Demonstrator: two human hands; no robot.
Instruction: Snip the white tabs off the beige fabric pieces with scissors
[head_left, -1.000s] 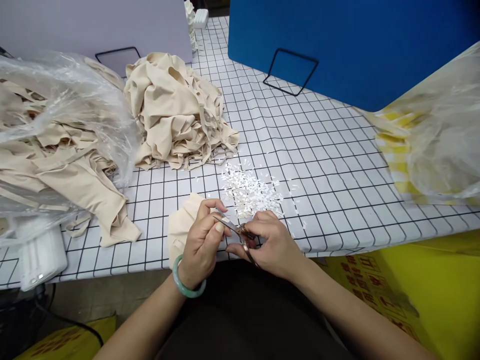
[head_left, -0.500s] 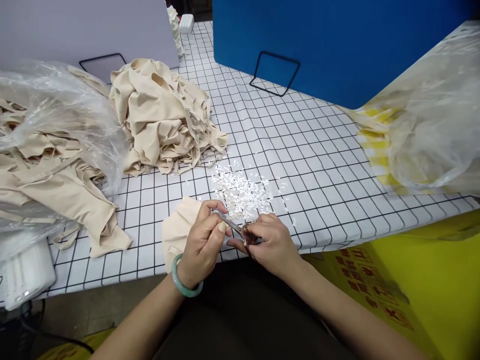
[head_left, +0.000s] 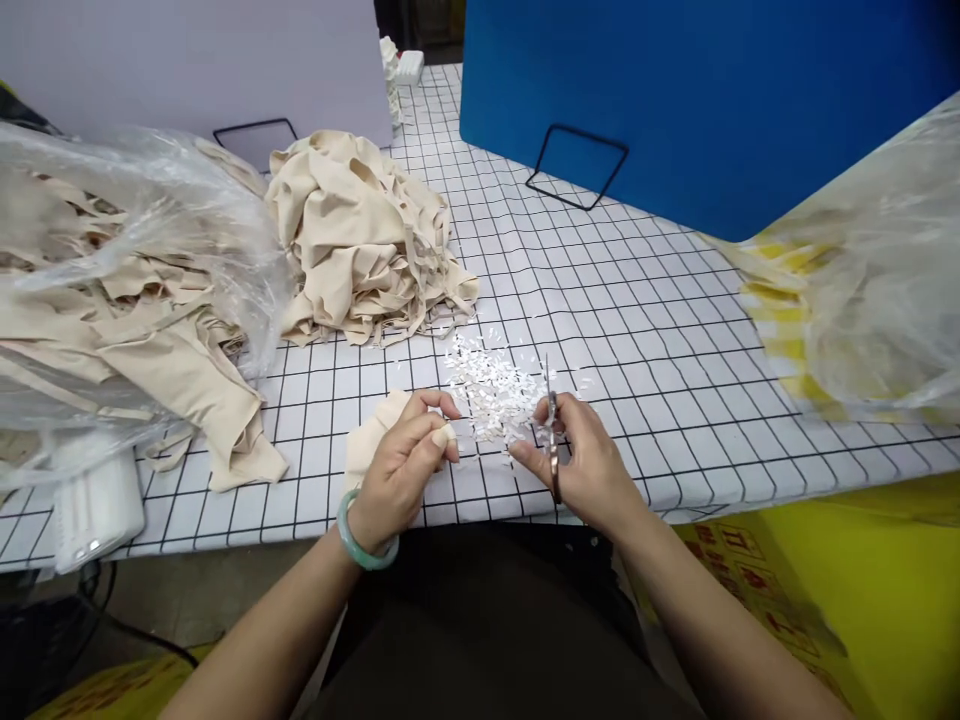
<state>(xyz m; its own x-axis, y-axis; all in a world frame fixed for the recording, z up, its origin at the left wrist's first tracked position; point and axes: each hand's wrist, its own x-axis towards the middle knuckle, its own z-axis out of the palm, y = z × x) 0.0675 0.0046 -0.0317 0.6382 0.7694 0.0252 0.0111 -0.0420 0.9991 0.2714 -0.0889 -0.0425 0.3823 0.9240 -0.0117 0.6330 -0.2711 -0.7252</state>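
My left hand [head_left: 405, 465], with a green bangle at its wrist, is closed in a pinch on a piece of beige fabric [head_left: 366, 442], which trails behind the fingers onto the table. Small scissors [head_left: 553, 440] stand upright in my right hand [head_left: 596, 465], their blades pointing away from me. The thumb and forefinger of that hand reach toward a scattered heap of tiny white slips [head_left: 499, 390]. A gap separates the scissors from the fabric. What exactly lies between the left fingertips is mostly hidden.
A crumpled beige fabric pile [head_left: 352, 240] lies at the back left, beside a clear plastic bag [head_left: 172, 220] of more fabric. A white power strip [head_left: 97, 505] sits at the front left. Behind stand a blue panel [head_left: 675, 110] and a pale panel [head_left: 187, 60]. Plastic sheeting [head_left: 892, 300] covers the right side.
My right hand has drawn the scissors away from my left hand, to the right, and turned them upright. The left hand keeps its pinch. The whole view has shifted slightly.
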